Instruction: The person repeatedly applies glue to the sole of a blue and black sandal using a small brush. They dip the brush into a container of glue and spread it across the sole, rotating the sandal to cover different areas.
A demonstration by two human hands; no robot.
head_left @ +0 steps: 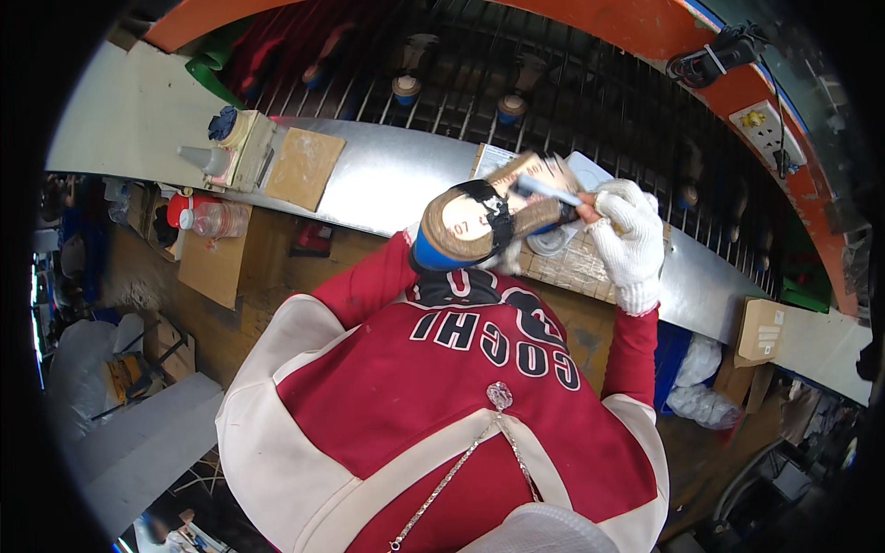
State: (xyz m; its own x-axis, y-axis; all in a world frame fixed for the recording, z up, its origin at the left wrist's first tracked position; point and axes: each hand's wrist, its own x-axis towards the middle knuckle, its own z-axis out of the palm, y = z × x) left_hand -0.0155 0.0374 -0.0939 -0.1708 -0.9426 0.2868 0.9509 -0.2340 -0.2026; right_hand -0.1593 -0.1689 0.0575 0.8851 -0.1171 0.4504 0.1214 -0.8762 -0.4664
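A lasted shoe (458, 224) is held sole up above the front of the metal ledge, in front of my chest. Its bottom is pale with brown edges and black smears across the middle, and blue shows at its toe. My left hand (412, 236) supports it from beneath, mostly hidden by the shoe; only bits of white glove show. My right hand (630, 230), in a white knit glove with bare fingertips, closes around a small brush (550, 190). The brush's light handle crosses the shoe's narrower end, and its tip is blurred near the sole.
A rack of metal rods (369, 100) beyond the ledge (387, 175) carries several lasted shoes. A brown board (304, 169) and a white cone-shaped piece (205, 160) lie left. A round clear container (550, 241) sits under the shoe. A cardboard box (761, 330) stands right.
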